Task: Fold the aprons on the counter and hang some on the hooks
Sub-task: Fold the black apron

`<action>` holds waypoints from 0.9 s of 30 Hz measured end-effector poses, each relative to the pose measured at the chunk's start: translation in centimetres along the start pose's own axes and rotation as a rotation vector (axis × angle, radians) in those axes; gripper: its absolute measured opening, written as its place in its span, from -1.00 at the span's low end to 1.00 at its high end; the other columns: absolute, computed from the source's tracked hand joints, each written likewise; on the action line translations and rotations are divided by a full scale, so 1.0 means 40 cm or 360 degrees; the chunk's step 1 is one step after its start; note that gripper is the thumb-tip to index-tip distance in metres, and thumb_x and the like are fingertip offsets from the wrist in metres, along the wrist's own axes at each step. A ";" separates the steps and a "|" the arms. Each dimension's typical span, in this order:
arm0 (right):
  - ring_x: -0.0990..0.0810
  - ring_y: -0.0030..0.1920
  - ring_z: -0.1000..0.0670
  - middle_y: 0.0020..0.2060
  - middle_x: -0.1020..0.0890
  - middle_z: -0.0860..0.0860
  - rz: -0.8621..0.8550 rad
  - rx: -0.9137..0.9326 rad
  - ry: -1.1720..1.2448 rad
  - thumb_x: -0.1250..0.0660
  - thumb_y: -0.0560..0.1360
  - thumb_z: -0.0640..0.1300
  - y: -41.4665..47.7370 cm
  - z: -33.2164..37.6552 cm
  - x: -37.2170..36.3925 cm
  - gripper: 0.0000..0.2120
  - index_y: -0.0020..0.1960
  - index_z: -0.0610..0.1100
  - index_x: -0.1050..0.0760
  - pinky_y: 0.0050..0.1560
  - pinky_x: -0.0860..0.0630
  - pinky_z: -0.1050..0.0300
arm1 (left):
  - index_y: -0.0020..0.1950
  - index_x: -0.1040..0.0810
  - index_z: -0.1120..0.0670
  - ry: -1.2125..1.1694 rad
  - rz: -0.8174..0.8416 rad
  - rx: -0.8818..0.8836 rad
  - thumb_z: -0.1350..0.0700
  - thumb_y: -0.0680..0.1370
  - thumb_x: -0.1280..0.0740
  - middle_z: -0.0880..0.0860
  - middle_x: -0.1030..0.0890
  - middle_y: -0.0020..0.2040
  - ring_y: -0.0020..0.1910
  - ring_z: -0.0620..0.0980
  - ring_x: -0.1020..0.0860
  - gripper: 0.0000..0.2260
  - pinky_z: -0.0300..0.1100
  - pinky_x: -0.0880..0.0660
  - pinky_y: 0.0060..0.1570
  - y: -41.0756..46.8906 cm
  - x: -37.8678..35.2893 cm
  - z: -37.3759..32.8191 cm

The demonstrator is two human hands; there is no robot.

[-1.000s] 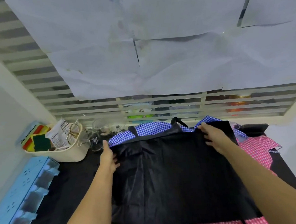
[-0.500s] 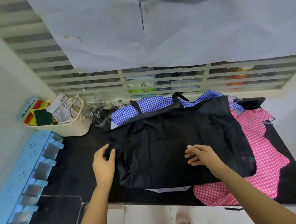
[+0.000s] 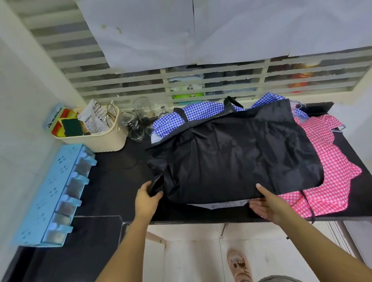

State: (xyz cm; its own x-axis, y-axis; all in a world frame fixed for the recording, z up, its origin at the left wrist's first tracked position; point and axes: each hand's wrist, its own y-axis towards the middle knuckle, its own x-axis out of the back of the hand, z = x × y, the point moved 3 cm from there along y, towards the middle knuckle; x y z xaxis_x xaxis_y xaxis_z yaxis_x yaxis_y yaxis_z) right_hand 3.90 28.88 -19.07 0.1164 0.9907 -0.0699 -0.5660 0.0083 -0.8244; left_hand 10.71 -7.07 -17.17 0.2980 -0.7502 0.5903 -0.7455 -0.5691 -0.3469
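Our left hand [image 3: 148, 201] grips a bunched-up bit of the black apron [image 3: 236, 155] at its near left corner. The fingers are curled round the cloth. Our right hand [image 3: 267, 204] pinches the near edge of the same apron, further to the right. The thumb lies on top of the cloth and the fingers go under it.

The black apron lies spread out in the middle of the dark counter [image 3: 117, 180]. It is a bit wrinkled. A strap loop sticks up at its far edge. It lies on top of two other aprons. The blue apron [image 3: 200, 112] with little checks peeks out behind it, at the back. The pink apron [image 3: 334, 164] with little checks peeks out on the right and reaches the front edge of the counter. A small pale bit of cloth shows under the black apron's near edge, between our hands.

At the back left stands a cream basket [image 3: 102, 141] with a green sponge and packets in it. Just beside it stand some glasses [image 3: 136, 124]. A light blue rack [image 3: 53, 192] sits by the left wall. Big sheets of paper [image 3: 195, 27] cover the top of the slatted window behind the counter. Down on the floor we see a foot in a sandal [image 3: 239, 266].
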 end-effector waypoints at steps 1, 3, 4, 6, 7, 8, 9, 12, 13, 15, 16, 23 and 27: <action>-0.62 -0.17 -0.14 -0.21 -0.64 -0.24 -0.0018 0.0043 0.0065 -0.33 0.54 0.04 0.003 0.004 -0.001 -0.60 0.05 -0.33 -0.47 -0.27 -0.56 0.09 | 0.39 -0.40 0.14 0.0099 -0.0016 -0.0063 0.16 0.51 -0.42 0.15 -0.47 0.29 0.28 0.15 -0.44 -0.53 0.02 -0.41 0.26 0.007 -0.001 -0.010; -0.63 -0.31 -0.08 -0.37 -0.66 -0.18 -0.0095 0.0129 0.0188 -0.29 0.57 -0.02 0.010 0.021 0.003 -0.68 0.06 -0.32 -0.48 -0.40 -0.57 0.16 | 0.27 -0.51 0.13 0.0244 -0.0077 -0.0143 0.15 0.53 -0.38 0.14 -0.53 0.17 0.18 0.16 -0.50 -0.69 0.05 -0.46 0.16 0.027 -0.004 -0.026; -0.61 -0.41 -0.03 -0.44 -0.64 -0.14 -0.0140 0.0164 0.0230 -0.27 0.59 -0.06 0.010 0.030 0.009 -0.72 0.04 -0.31 -0.48 -0.47 -0.55 0.23 | 0.15 -0.56 0.13 0.0302 -0.0101 -0.0162 0.15 0.54 -0.37 0.13 -0.58 0.07 0.10 0.16 -0.55 -0.80 0.02 -0.49 0.06 0.032 -0.004 -0.032; -0.56 -0.55 0.03 -0.45 -0.62 -0.12 -0.0206 0.0199 0.0271 -0.24 0.60 -0.12 0.007 0.047 0.024 -0.78 -0.01 -0.30 -0.49 -0.57 -0.48 0.30 | -0.08 -0.58 0.14 0.0283 -0.0114 -0.0165 0.17 0.56 -0.34 0.10 -0.61 -0.16 -0.09 0.15 -0.58 -0.93 -0.10 -0.44 -0.17 0.035 0.001 -0.043; -0.53 -0.59 0.05 -0.46 -0.61 -0.12 -0.0227 0.0205 0.0270 -0.24 0.61 -0.14 0.005 0.054 0.033 -0.79 -0.05 -0.30 -0.48 -0.60 -0.45 0.32 | -0.17 -0.55 0.14 0.0202 -0.0116 -0.0154 0.18 0.57 -0.32 0.10 -0.59 -0.24 -0.18 0.12 -0.57 -0.88 -0.12 -0.38 -0.25 0.033 0.002 -0.050; -0.50 -0.63 0.07 -0.52 -0.59 -0.11 -0.0233 0.0208 0.0271 -0.23 0.61 -0.16 0.000 0.059 0.040 -0.78 -0.10 -0.30 -0.47 -0.63 -0.40 0.34 | -0.23 -0.51 0.12 0.0092 -0.0119 -0.0125 0.19 0.57 -0.31 0.10 -0.55 -0.30 -0.25 0.09 -0.52 -0.82 -0.13 -0.33 -0.30 0.031 0.008 -0.053; -0.46 -0.66 0.09 -0.59 -0.56 -0.09 -0.0238 0.0220 0.0280 -0.23 0.61 -0.18 -0.002 0.065 0.048 -0.78 -0.15 -0.30 -0.45 -0.66 -0.37 0.35 | -0.29 -0.47 0.12 -0.0034 -0.0114 -0.0085 0.19 0.58 -0.30 0.09 -0.51 -0.33 -0.29 0.06 -0.47 -0.77 -0.13 -0.29 -0.32 0.031 0.013 -0.054; -0.42 -0.71 0.13 -0.68 -0.48 -0.03 -0.0218 0.0214 0.0447 -0.21 0.61 -0.27 -0.014 0.084 0.074 -0.79 -0.20 -0.27 -0.40 -0.69 -0.34 0.36 | -0.29 -0.40 0.15 -0.0355 -0.0009 -0.0023 0.15 0.59 -0.27 0.11 -0.43 -0.29 -0.26 0.00 -0.38 -0.74 -0.15 -0.26 -0.30 0.024 0.046 -0.070; -0.42 -0.70 0.15 -0.69 -0.47 -0.01 -0.0208 0.0202 0.0560 -0.19 0.61 -0.27 -0.012 0.091 0.085 -0.80 -0.19 -0.24 -0.38 -0.68 -0.34 0.38 | -0.30 -0.41 0.14 -0.0484 -0.0037 0.0007 0.14 0.58 -0.28 0.10 -0.44 -0.29 -0.26 -0.01 -0.38 -0.74 -0.15 -0.28 -0.28 0.019 0.064 -0.079; -0.45 -0.67 0.19 -0.67 -0.48 0.04 -0.0183 0.0223 0.0812 -0.18 0.62 -0.23 -0.010 0.109 0.108 -0.84 -0.14 -0.19 -0.38 -0.65 -0.35 0.40 | -0.30 -0.47 0.10 -0.0922 -0.0176 0.0139 0.15 0.59 -0.27 0.04 -0.51 -0.31 -0.29 -0.07 -0.43 -0.75 -0.19 -0.35 -0.22 -0.001 0.117 -0.091; -0.48 -0.65 0.20 -0.65 -0.50 0.06 -0.0161 0.0247 0.0924 -0.18 0.63 -0.20 -0.016 0.111 0.121 -0.85 -0.12 -0.17 -0.39 -0.61 -0.38 0.40 | -0.25 -0.49 0.09 -0.1147 -0.0231 0.0199 0.16 0.61 -0.24 0.01 -0.54 -0.32 -0.28 -0.11 -0.46 -0.77 -0.24 -0.38 -0.18 -0.013 0.150 -0.090; -0.62 -0.46 0.16 -0.34 -0.64 -0.01 -0.0013 0.0244 0.1025 -0.24 0.57 -0.21 -0.052 0.047 0.142 -0.96 -0.04 -0.18 -0.42 -0.39 -0.53 0.35 | 0.02 -0.62 0.05 -0.0709 -0.0049 0.0247 0.06 0.57 -0.31 0.01 -0.61 -0.13 -0.17 -0.11 -0.51 -0.87 -0.22 -0.44 -0.10 -0.094 0.202 -0.023; -0.59 -0.18 -0.01 -0.15 -0.57 -0.08 0.0034 0.0064 0.1234 -0.22 0.60 -0.25 -0.047 0.004 0.070 -0.88 -0.09 -0.20 -0.48 -0.49 -0.53 0.27 | 0.09 -0.56 0.17 -0.0613 0.0198 0.0618 0.07 0.53 -0.40 0.06 -0.59 -0.04 -0.12 0.00 -0.55 -0.78 -0.16 -0.52 -0.12 -0.122 0.072 0.021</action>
State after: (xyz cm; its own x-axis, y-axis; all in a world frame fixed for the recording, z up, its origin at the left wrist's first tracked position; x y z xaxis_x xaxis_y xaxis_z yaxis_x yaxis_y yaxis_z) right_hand 5.16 31.67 -17.65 0.6345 0.6128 -0.4710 -0.6021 0.0099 -0.7984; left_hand 15.70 -6.73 -14.37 0.4725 -0.8469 0.2440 -0.5364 -0.4960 -0.6828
